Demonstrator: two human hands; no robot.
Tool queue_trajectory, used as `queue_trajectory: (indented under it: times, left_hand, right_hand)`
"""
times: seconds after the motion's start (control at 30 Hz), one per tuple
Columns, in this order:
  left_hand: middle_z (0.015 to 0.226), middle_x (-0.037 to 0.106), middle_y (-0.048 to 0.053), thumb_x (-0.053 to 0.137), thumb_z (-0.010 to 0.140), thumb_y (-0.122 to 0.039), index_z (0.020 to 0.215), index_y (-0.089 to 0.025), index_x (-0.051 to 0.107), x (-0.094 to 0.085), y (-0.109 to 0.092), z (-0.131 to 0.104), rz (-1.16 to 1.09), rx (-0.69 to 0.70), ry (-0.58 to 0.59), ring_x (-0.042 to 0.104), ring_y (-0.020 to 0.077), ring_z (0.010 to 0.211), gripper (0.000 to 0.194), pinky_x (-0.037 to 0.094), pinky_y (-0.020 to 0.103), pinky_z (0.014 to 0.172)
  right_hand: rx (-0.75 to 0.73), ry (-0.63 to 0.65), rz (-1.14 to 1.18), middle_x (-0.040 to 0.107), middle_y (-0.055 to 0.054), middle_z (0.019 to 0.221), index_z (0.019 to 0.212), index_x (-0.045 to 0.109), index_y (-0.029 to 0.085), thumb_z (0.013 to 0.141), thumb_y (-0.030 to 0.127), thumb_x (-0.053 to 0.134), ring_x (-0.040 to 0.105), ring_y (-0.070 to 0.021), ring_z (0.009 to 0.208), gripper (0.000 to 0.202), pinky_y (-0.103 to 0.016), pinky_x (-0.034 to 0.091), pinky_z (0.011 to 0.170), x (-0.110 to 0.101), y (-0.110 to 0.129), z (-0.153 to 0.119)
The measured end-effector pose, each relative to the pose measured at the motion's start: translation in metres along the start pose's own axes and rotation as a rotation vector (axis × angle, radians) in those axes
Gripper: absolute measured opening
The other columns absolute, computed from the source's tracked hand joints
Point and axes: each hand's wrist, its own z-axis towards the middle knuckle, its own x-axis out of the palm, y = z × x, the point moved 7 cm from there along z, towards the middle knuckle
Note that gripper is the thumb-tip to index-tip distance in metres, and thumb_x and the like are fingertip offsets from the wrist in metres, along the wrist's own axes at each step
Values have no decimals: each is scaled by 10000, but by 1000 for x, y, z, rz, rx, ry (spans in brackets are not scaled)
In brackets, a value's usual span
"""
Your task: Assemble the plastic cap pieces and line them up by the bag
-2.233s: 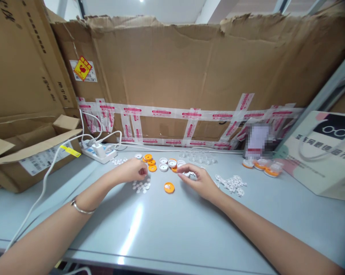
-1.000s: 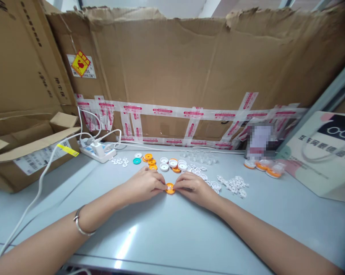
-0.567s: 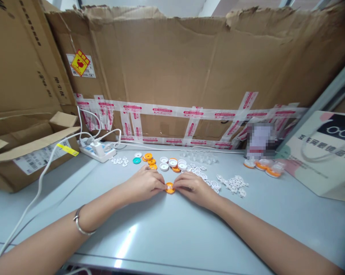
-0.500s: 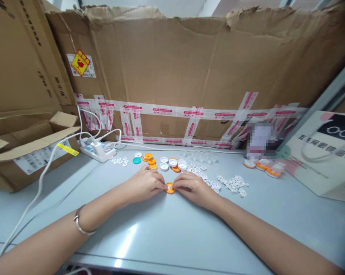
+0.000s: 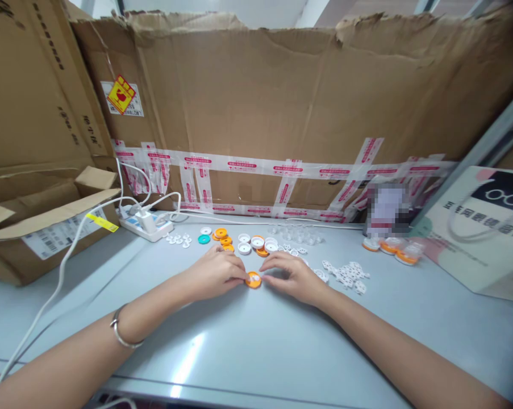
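Note:
An orange round disc (image 5: 253, 280) with a clear or whitish piece at its middle lies on the table in front of me. My left hand (image 5: 220, 271) is closed, thumb and fingers pinching its left edge. Just to the right, my right hand (image 5: 292, 277) is open, thumb and fingers apart, with no object visible between them. Beyond the hands are white round caps (image 5: 244, 248), some stacked with orange ones. Orange rings (image 5: 221, 233) and a teal ring (image 5: 204, 240) lie to their left. Small white plastic parts (image 5: 347, 274) are heaped right of my right hand.
Clear plastic pieces (image 5: 303, 234) stand at the back. Assembled orange-and-white pieces (image 5: 405, 253) sit near a printed box (image 5: 478, 233) at right. At left are a power strip (image 5: 147, 227), white cables and an open carton (image 5: 47, 227). A large cardboard box (image 5: 256, 102) walls the back.
My right hand has let go of the orange disc and drawn slightly right, its thumb and fingers spreading. My left hand has stayed at the disc's left edge.

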Motion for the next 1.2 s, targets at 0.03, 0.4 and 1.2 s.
queue_trajectory:
  times: [0.03, 0.4, 1.2]
  left_hand:
    - [942, 682, -29, 504, 870, -223, 962, -276, 650, -1, 1, 0, -15, -9, 0, 588, 152, 895, 181, 278, 304, 798]
    - [927, 617, 50, 634, 732, -457, 938, -179, 628, 12, 11, 6, -274, -215, -70, 551, 202, 899, 346, 399, 288, 765]
    - [811, 624, 11, 706, 670, -403, 823, -168, 622, 21, 7, 7, -507, -222, -58, 556, 141, 750, 293, 413, 224, 656]
  right_hand:
    - [4, 9, 1, 644, -59, 869, 881, 656, 180, 798, 258, 598, 571, -169, 852, 128, -313, 447, 791, 1, -1, 0]
    - [36, 74, 12, 653, -52, 901, 917, 640, 195, 773, 294, 633, 570, -180, 875, 175, -319, 437, 803, 12, -2, 0]
    - [83, 224, 5, 665, -33, 855, 840, 678, 200, 803, 255, 596, 595, -148, 808, 106, -279, 432, 776, 10, 12, 0]
